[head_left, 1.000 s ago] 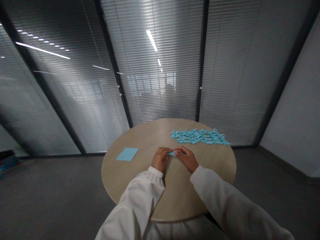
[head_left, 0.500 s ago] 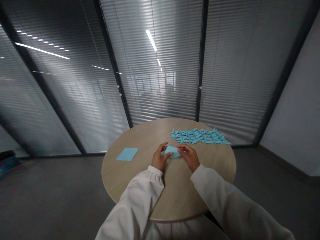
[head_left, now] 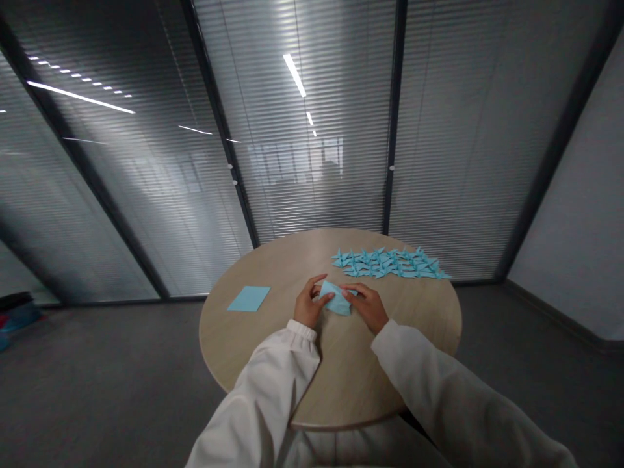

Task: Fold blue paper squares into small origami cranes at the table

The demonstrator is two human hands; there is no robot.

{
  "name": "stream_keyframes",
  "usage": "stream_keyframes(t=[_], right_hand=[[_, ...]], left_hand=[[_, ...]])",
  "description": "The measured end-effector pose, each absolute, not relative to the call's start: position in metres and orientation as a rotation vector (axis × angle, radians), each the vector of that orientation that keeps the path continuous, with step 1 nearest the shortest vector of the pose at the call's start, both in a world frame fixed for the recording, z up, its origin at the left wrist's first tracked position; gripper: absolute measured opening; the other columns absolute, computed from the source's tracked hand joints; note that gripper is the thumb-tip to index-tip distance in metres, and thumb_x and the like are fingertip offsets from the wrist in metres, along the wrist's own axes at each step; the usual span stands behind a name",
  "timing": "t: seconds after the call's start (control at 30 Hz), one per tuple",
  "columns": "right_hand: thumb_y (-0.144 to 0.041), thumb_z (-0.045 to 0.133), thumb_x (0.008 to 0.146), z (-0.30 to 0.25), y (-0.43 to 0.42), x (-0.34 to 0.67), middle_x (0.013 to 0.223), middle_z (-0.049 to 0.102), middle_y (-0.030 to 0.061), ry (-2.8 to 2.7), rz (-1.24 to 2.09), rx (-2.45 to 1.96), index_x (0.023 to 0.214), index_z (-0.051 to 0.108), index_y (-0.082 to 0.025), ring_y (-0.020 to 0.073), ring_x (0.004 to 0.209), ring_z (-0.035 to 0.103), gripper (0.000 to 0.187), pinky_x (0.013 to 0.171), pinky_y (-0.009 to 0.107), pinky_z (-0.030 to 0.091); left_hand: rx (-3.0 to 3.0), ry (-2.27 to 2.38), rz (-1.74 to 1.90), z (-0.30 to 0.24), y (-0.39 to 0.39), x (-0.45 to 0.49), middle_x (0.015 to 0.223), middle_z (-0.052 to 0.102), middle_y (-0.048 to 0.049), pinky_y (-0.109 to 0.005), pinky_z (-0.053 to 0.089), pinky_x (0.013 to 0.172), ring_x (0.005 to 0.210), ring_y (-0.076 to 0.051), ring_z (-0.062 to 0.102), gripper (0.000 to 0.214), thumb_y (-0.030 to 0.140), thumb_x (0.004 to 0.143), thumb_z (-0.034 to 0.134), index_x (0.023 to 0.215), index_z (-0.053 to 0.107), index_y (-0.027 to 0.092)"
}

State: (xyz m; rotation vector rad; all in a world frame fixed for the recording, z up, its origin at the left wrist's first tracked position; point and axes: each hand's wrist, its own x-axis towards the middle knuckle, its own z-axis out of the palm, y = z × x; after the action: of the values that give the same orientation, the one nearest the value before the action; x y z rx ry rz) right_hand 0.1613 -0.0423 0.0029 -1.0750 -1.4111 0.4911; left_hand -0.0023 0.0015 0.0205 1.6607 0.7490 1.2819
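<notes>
A light-blue sheet of origami paper (head_left: 336, 300), partly folded and creased, is held between my two hands just over the middle of the table. My left hand (head_left: 309, 303) pinches its left side, thumb on the near face. On the right side, my right hand (head_left: 366, 305) grips the paper between thumb and fingers. Beyond my right hand lie several folded blue paper cranes (head_left: 390, 263), packed close in rows. Flat to the left of my left hand rests blue square paper (head_left: 249, 299); whether it is one sheet or a stack I cannot tell.
The round wooden table (head_left: 253, 364) has its near edge against my body. Behind it stands a glass partition with blinds (head_left: 322, 201) and dark frames. A white wall (head_left: 580, 247) rises at the right. Some dark and blue items (head_left: 22, 315) are on the floor at far left.
The paper in my hands has turned and opened out, its lower edge now hanging nearer to me. My right fingers have shifted slightly left along it. The cranes and flat paper stay put.
</notes>
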Motion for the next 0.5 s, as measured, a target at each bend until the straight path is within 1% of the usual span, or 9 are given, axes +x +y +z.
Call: stream_keyframes(t=[0.1,0.27,0.5], right_hand=[[-0.038,0.060,0.076,0.0033,-0.0424,0.1612,0.095,0.065,0.0056,-1.481,0.437,-1.051,0.093,0.069,-0.023,0.0195,0.092,0.058,0.024,0.084,0.033,0.045],[-0.036,0.061,0.076,0.0022,-0.0410,0.1625,0.091,0.065,0.0058,-1.494,0.409,-1.040,0.089,0.070,-0.023,0.0190,0.089,0.058,0.021,0.084,0.033,0.045],[-0.038,0.065,0.071,0.0006,-0.0417,0.1651,0.094,0.065,0.0058,-1.452,0.507,-1.055,0.093,0.069,-0.022,0.0199,0.090,0.059,0.028,0.081,0.033,0.046]], left_hand=[[1.641,0.733,1.284,0.0192,0.0025,-0.0020,0.071,0.061,0.0002,-0.023,0.044,0.067,0.067,-0.011,0.057,0.055,0.027,0.063,0.072,0.114,0.053,0.015],[1.573,0.681,1.257,0.0203,0.0023,-0.0003,0.071,0.060,-0.0003,-0.022,0.043,0.063,0.066,-0.011,0.057,0.053,0.027,0.061,0.073,0.109,0.055,0.014],[1.520,0.590,1.165,0.0202,0.0019,0.0018,0.075,0.060,-0.0011,-0.022,0.044,0.062,0.067,-0.011,0.056,0.058,0.028,0.059,0.074,0.112,0.053,0.014]])
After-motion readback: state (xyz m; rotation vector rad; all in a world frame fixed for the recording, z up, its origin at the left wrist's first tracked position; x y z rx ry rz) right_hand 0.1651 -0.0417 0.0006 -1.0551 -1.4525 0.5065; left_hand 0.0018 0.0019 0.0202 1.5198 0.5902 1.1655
